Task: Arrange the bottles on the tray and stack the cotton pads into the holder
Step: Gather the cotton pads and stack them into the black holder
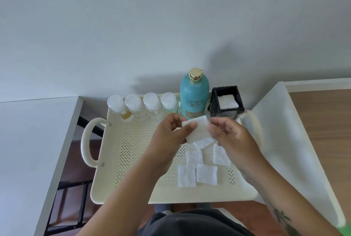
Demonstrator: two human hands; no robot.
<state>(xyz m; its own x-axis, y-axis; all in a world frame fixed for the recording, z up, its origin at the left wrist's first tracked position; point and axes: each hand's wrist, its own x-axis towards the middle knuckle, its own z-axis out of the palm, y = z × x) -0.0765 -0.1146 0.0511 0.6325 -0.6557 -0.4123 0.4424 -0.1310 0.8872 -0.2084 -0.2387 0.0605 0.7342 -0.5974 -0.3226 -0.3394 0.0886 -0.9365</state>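
Observation:
Both hands hold one white cotton pad (198, 128) above the cream perforated tray (133, 159): my left hand (171, 137) pinches its left edge, my right hand (229, 135) its right edge. Several loose cotton pads (207, 174) lie on the tray floor below my hands. A black square holder (227, 103) with white pads inside stands at the tray's back right corner. Beside it stands a tall teal bottle (194, 95) with a gold cap. Several small clear bottles (142, 104) with white caps line the tray's back edge.
The tray has looped handles, one at the left (88, 142) and one at the right (252, 120). A white shelf surface (28, 150) lies to the left, a white panel (288, 140) and a wooden top (322, 121) to the right. A plain wall rises behind.

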